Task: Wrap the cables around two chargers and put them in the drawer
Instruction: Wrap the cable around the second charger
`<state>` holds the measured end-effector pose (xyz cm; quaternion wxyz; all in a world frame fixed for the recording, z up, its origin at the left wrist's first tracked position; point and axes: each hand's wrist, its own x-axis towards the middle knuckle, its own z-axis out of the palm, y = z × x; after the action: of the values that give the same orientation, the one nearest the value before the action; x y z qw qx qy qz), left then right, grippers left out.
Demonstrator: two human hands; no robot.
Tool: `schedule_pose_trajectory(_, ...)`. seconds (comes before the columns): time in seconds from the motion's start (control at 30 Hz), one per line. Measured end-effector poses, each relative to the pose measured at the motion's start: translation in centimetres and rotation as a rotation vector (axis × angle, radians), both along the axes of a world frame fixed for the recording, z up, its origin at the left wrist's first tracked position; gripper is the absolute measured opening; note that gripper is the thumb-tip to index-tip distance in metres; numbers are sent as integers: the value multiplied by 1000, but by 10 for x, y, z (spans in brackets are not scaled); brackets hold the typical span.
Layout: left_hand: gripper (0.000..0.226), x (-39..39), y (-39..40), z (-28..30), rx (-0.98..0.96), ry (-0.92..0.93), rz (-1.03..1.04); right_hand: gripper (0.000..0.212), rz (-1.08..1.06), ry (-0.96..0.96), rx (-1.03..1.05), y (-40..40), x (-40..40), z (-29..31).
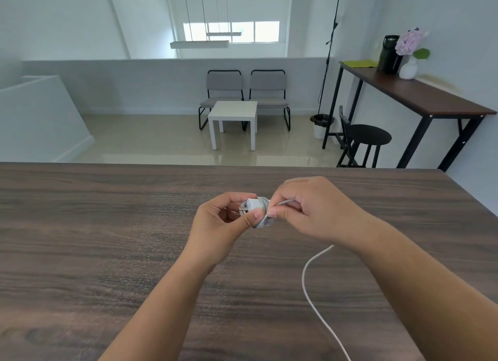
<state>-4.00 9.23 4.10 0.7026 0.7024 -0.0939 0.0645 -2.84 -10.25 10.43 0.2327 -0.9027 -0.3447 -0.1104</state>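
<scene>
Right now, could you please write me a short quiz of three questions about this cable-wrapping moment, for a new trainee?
1. True or false: the small white charger lies flat on the dark wooden table.
2. Which hand pinches the thin white cable? A) left hand B) right hand
3. Fill in: the loose cable trails toward the ___ edge of the picture.

Key: 1 false, both hands hold it; 2 B; 3 bottom.

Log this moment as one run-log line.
step: wrapping cable | left hand: grips charger | right hand: pinches cable | slack trails over table
</scene>
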Motion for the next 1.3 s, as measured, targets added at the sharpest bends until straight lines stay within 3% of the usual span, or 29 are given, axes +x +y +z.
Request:
schedule_pose_trajectory(0.13, 36, 0, 4, 1, 93, -7, -52, 5, -10, 35, 40, -6, 6, 12)
schedule_pose_trajectory(0.23, 38, -2, 8, 4, 93, -42, -127, 5, -17, 217, 212, -8, 13, 12)
schedule_pose_trajectory(0.4, 42, -5, 8, 10, -32, -61, -180, 9, 28, 495, 584, 1, 24, -11)
schedule_pose_trajectory(0.53, 47, -8, 5, 10, -159, -40, -227, 17, 85, 917, 979, 13, 21, -34)
schedule_pose_trajectory(0.6, 51, -7, 3, 7, -236, -10, -204, 5, 71, 1044, 1053, 18, 19, -46)
schedule_pose_trajectory(0.7, 54, -6, -1, 6, -329, 18, -175, 21, -21, 1104, 1053, 25, 13, -61)
schedule_pose_trajectory(0.8, 58, -4, -2, 5, -373, 42, -122, 15, -71, 997, 1048, 29, 1, -69)
schedule_pose_trajectory(0.9, 66, -2, -2, 2, -425, 83, -91, 12, -164, 672, 845, 28, -7, -73)
schedule_pose_trajectory(1.03, 74, 1, -2, 1, -502, 124, -35, 18, -243, 436, 562, 23, -18, -70)
schedule_pose_trajectory(1.2, 36, 2, -5, 1, -498, 168, 9, 20, -190, 106, 303, 22, -29, -60)
schedule_pose_trajectory(1.3, 41, 2, -5, -1, -440, 156, 13, 23, -160, 80, 243, 21, -32, -47)
